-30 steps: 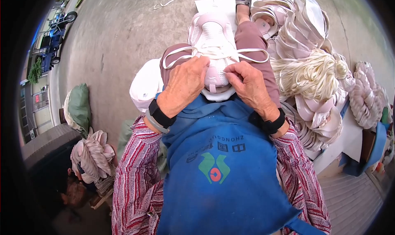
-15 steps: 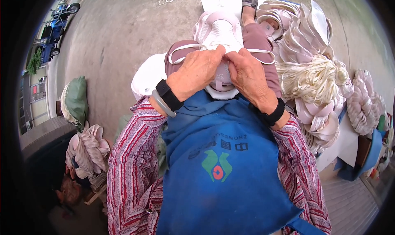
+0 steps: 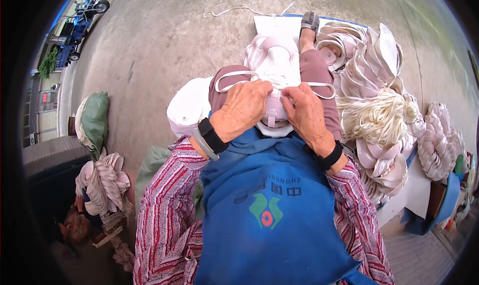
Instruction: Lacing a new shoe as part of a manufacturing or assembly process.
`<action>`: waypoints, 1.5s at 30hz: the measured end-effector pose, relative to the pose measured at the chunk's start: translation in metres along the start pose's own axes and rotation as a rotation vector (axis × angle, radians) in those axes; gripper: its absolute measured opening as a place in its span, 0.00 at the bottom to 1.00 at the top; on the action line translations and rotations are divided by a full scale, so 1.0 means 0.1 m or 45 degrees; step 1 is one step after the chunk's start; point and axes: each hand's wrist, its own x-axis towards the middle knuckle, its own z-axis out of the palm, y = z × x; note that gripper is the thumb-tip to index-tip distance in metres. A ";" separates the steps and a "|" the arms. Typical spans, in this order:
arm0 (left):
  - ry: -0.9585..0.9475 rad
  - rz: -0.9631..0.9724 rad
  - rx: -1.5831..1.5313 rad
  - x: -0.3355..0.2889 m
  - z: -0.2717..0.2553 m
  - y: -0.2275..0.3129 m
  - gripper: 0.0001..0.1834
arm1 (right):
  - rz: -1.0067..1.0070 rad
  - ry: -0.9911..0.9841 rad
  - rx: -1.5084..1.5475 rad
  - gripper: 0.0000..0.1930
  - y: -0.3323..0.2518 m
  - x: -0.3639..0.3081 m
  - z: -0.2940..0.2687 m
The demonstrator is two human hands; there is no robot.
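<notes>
A white and pale pink shoe upper (image 3: 272,60) rests on my lap, its pink tongue (image 3: 274,106) toward me. A white shoelace (image 3: 230,75) is threaded through it and loops out on both sides. My left hand (image 3: 244,106) is closed in a pinch at the lacing, on the left of the tongue. At the tongue's right edge my right hand (image 3: 305,111) is pinched too, thumb against forefinger. Both appear to grip the shoelace, though the fingers cover most of the held part. A small gap lies between the two hands.
At right lie stacked shoe uppers (image 3: 381,53), a loose bunch of cream shoelaces (image 3: 381,116) and another tied bundle (image 3: 436,140). A white rounded item (image 3: 188,108) sits by my left thigh. Further left stand a green sack (image 3: 95,120) and more bundled uppers (image 3: 106,180).
My hands have drawn slightly apart, showing more of the tongue between them. The whole view has shifted a little, so the scene sits lower and further right.
</notes>
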 end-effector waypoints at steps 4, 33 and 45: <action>-0.046 0.017 0.028 0.07 0.09 -0.04 0.03 | -0.019 0.034 -0.012 0.06 -0.01 0.00 0.03; 0.005 -0.060 0.094 -0.03 0.02 -0.02 0.05 | -0.009 0.018 -0.038 0.06 -0.02 0.02 0.02; -0.029 -0.059 0.026 -0.01 0.13 -0.07 0.05 | -0.018 0.049 -0.032 0.06 -0.04 0.01 0.04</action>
